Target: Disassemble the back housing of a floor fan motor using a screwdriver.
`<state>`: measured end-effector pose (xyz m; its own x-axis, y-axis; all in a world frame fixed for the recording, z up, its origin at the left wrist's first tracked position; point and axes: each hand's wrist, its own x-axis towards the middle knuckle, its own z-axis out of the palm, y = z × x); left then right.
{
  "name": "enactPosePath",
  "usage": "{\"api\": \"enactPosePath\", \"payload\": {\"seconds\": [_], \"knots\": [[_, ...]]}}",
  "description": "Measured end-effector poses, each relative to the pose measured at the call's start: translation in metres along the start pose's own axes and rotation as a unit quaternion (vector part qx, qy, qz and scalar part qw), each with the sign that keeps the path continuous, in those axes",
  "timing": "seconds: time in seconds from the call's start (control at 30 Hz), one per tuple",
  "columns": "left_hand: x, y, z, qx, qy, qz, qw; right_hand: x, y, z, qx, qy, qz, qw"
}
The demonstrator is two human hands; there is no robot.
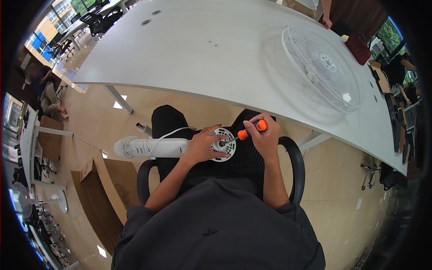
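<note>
Across my lap lies a white fan body with a round slotted motor housing [228,152] at its right end and a long white column [168,147] reaching left. A white power cord [129,147] is wound around the column's far end. My left hand [200,146] is closed on the housing, its fingers around the rim and near the centre. Held in my right hand [268,138] is a screwdriver [245,134] with an orange and blue handle. Its shaft points left, with the tip at the housing's centre; whether it sits in a screw is too small to tell.
On the white table [180,49] ahead stand a white fan grille [328,63] and a dark red bag [358,50]. Small parts [210,42] lie mid-table. An open cardboard box [96,184] is left of my chair [295,166]. A person's hand [327,21] rests at the far edge.
</note>
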<state>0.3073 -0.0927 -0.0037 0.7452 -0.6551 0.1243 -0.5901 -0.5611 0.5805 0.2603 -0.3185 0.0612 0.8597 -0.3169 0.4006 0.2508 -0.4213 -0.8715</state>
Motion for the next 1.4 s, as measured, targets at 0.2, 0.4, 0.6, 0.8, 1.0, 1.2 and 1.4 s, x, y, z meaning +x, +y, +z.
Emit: {"api": "enactPosePath", "payload": {"seconds": [0.2,0.4,0.6,0.8,1.0,1.2,1.4], "knots": [[0.002,-0.001,0.001,-0.002,0.006,-0.005,1.0,0.002,0.0,-0.002,-0.008,-0.033,0.004,0.999],[0.001,-0.003,0.003,-0.008,0.013,-0.005,1.0,0.008,-0.031,-0.007,-0.185,-0.077,0.07,0.977],[-0.004,0.0,0.0,-0.01,0.02,-0.006,1.0,0.016,-0.037,-0.013,-0.154,-0.149,0.02,0.976],[-0.011,-0.001,-0.005,-0.021,0.019,-0.017,0.999,0.029,-0.03,-0.007,-0.131,-0.244,-0.048,0.96],[-0.014,-0.003,-0.005,-0.015,0.022,-0.02,0.999,0.038,-0.029,-0.021,-0.065,-0.357,-0.052,0.93],[-0.014,-0.003,-0.005,-0.012,0.025,-0.019,0.999,0.027,-0.037,-0.018,-0.16,-0.254,-0.035,0.953],[-0.012,-0.006,-0.004,-0.014,0.015,-0.031,0.999,0.028,-0.041,-0.018,-0.056,-0.246,-0.082,0.964]]}}
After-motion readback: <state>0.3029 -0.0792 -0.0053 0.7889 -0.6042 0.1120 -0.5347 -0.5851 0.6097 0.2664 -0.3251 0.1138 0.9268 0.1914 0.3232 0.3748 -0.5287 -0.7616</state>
